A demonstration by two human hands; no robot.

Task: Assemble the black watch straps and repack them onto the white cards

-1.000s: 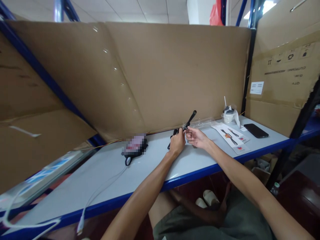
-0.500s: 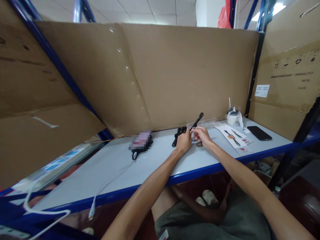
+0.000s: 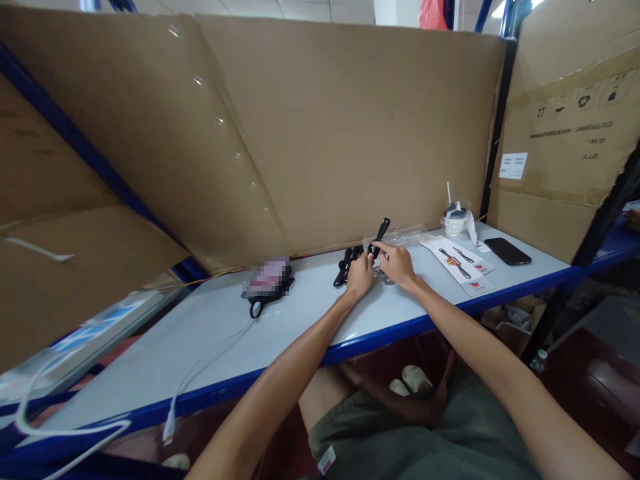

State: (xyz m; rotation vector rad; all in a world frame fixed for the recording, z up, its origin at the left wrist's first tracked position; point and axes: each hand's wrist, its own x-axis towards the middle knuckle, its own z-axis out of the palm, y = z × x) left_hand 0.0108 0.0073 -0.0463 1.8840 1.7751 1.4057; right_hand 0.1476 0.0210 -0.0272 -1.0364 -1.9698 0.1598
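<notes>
As two bare hands come together over a pale, blue-edged desk (image 3: 300,327), a black-handled tool (image 3: 383,229) slants upward between them, its handle pointing toward the cardboard panel (image 3: 325,133) behind it. Just below the tool's handle, the left hand (image 3: 360,275) has its grip closed around the lower end, thumb uppermost. To the tool's near right, the right hand (image 3: 397,264) reaches in with its index finger extended to the tool's lower part; its other fingers are curled and partly hidden, so whether that grip is pinching anything cannot be told. Immediately left of the tool, more black handles (image 3: 342,270) lie bunched beside the left hand. Just right of the tool, clear plastic packaging (image 3: 407,235) rests along the panel's foot. Farther right of it are printed cards (image 3: 456,264) picturing black-handled implements, then a lidded cup (image 3: 455,223) with a straw and a dark phone (image 3: 507,251), with a printed carton (image 3: 560,167) standing beyond them. Well to the tool's left sits a black-cased device (image 3: 269,280), its upper face blurred out, with a white cable (image 3: 215,357) running toward the desk's front edge; a power strip (image 3: 95,333) lies farthest left of the tool.
</notes>
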